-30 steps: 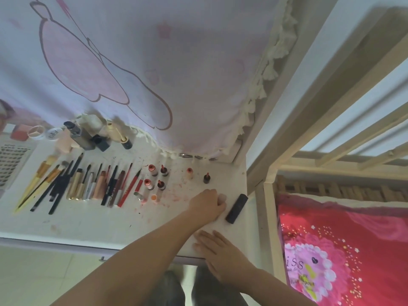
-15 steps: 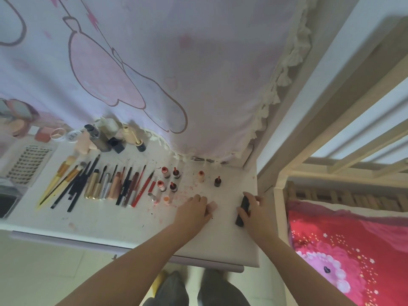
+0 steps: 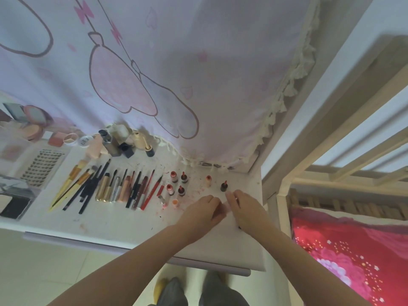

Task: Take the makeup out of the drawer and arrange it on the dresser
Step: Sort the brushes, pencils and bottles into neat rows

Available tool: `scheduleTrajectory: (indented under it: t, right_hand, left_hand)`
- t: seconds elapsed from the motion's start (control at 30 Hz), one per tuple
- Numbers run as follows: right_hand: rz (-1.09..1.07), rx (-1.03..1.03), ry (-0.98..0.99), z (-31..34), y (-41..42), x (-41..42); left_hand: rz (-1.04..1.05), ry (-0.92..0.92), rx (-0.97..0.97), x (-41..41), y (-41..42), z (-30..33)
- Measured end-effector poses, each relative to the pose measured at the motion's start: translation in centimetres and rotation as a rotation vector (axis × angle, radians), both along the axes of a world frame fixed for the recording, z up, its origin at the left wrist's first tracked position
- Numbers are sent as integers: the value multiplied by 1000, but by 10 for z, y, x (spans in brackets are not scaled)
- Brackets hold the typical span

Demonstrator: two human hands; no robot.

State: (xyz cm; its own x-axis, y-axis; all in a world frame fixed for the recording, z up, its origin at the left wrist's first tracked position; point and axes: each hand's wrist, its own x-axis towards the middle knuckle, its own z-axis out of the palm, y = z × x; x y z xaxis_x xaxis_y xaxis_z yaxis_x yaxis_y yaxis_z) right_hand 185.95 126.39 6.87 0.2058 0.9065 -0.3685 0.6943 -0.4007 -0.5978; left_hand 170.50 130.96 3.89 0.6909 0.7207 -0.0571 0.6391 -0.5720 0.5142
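Both hands meet near the right end of the white surface (image 3: 123, 219): the left hand (image 3: 204, 209) and right hand (image 3: 242, 208) pinch a small pale pink item (image 3: 225, 207) between their fingertips; what it is cannot be told. Just beyond the hands stands a dark little bottle (image 3: 223, 186), with a peach one (image 3: 208, 180) beside it. Left of that bottle stand four red-capped bottles (image 3: 176, 183), then a row of pencils and brushes (image 3: 106, 188). One black pencil (image 3: 132, 193) bears white lettering, too small to read. A round jar (image 3: 85, 141) farther left carries illegible script.
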Motion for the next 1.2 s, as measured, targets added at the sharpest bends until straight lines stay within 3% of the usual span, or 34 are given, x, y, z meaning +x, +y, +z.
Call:
scheduleTrajectory:
  t: [0.17,0.37,0.5,0.67,0.8,0.93,1.07,1.2]
  right_hand:
    - [59,-7,112,23,10,-11]
    - [121,38,227,30,6,-12]
    - [243,107,223,39,2,-14]
    - [330,-34,263,60,12,-15]
    - [341,-77,150,66,21,-14]
    - [361,-170,352,75,16,-8]
    - [360,-301,282,73,14,-11]
    - [372,-225,315,60,8,-4]
  left_hand:
    - [43,-65,-17,-12,0,22]
    - [-18,-57,-275,-28,5,47]
    - [-49,-230,-513,-39,8,60]
    - [-62,-219,-419,-47,12,62]
    - [-66,-208,-393,-46,15,65]
    - [-92,-175,-441,-51,15,65]
    - [-150,-89,-418,-48,13,63]
    - [-136,-80,-752,-52,17,65]
